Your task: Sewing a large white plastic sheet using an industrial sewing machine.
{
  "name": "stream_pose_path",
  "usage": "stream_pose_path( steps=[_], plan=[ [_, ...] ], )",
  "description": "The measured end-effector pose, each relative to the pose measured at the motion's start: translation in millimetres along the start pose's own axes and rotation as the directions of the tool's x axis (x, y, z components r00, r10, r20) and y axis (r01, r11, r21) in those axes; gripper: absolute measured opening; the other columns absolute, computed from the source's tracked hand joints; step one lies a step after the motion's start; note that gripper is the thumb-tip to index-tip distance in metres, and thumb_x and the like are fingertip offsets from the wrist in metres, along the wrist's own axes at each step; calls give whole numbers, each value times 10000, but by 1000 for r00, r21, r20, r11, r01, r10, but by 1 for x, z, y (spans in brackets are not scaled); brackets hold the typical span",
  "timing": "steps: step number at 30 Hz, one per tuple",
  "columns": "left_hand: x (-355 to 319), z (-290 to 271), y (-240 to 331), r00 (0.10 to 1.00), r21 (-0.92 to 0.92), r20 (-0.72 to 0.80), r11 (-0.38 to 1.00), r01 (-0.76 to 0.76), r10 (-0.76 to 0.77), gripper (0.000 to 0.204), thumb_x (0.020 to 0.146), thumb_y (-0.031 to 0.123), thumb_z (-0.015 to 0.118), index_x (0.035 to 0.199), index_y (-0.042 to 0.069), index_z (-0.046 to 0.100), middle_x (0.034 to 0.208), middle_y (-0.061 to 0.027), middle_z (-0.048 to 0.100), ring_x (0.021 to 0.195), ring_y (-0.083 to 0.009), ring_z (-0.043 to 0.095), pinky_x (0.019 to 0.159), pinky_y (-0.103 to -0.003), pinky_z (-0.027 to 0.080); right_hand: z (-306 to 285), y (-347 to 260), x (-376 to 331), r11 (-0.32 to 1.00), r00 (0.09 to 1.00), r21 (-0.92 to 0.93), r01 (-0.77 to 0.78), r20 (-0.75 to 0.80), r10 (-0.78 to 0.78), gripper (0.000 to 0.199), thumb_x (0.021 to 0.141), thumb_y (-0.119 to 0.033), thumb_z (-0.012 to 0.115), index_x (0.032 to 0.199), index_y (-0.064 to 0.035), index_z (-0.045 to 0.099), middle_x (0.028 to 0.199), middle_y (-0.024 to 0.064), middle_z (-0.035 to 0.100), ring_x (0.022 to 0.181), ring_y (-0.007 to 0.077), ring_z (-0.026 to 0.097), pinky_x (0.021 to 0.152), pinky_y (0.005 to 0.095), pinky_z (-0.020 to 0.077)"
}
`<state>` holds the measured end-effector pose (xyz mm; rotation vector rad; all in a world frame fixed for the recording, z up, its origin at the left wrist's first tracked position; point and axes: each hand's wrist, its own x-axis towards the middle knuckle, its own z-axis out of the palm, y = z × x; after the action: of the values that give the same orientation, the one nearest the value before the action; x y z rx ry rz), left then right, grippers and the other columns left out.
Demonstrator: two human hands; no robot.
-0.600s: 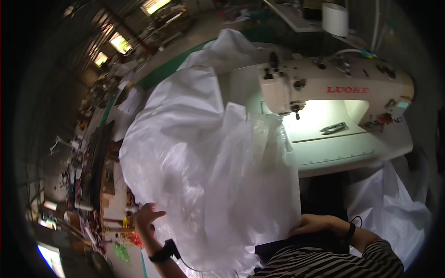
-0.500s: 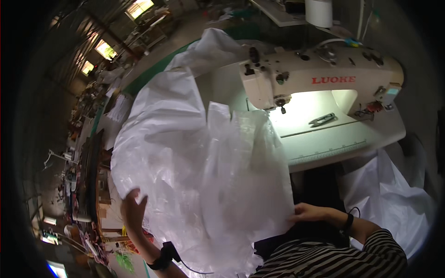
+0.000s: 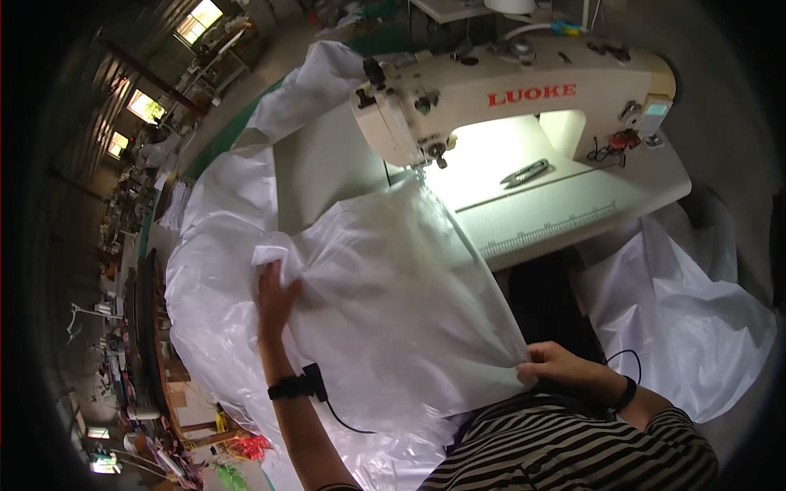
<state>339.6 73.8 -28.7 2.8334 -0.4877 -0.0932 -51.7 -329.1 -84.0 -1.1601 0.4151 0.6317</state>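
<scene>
White sheeting (image 3: 368,303) lies under your spread left hand (image 3: 277,299); your right hand (image 3: 561,365) pinches its edge; thread snips (image 3: 526,173) obstruct the sewing machine bed (image 3: 565,211).

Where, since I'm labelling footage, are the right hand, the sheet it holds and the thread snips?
Right hand (image 3: 563,364), head view: its back.
Held sheet (image 3: 389,307), head view: its middle.
Thread snips (image 3: 530,172), head view: their middle.

Left forearm (image 3: 304,438) extended forward, left fingers (image 3: 270,277) spread; right forearm (image 3: 649,414) angled inward, right fingers (image 3: 537,369) pinched.
</scene>
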Motion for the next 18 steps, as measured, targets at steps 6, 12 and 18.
stream_pose_path(
  steps=[6,12,18],
  plan=[
    [-102,-21,140,928,-206,-311,939,-277,205,383,766,180,777,1088,44,621,1145,-120,624,1036,-331,604,894,-428,480,10,-5,19,963,964,56,264,-1,-264,316,968,-168,618,1213,27,579,1064,29,657,953,83,607,852,241,489],
    [-158,40,233,905,40,-242,936,-351,350,397,724,218,797,1062,88,634,1016,-85,625,983,-261,580,875,-415,422,15,-9,21,972,973,-52,229,-19,-231,313,982,-180,594,1219,25,577,1033,19,649,921,71,595,828,236,492],
    [-173,62,249,844,-166,-243,837,-521,478,94,802,114,706,853,80,635,935,-60,657,895,-278,615,843,-415,447,16,-3,17,945,944,-31,324,-56,-326,309,989,-182,581,1207,36,573,991,20,635,876,70,575,792,243,490]
  ],
)
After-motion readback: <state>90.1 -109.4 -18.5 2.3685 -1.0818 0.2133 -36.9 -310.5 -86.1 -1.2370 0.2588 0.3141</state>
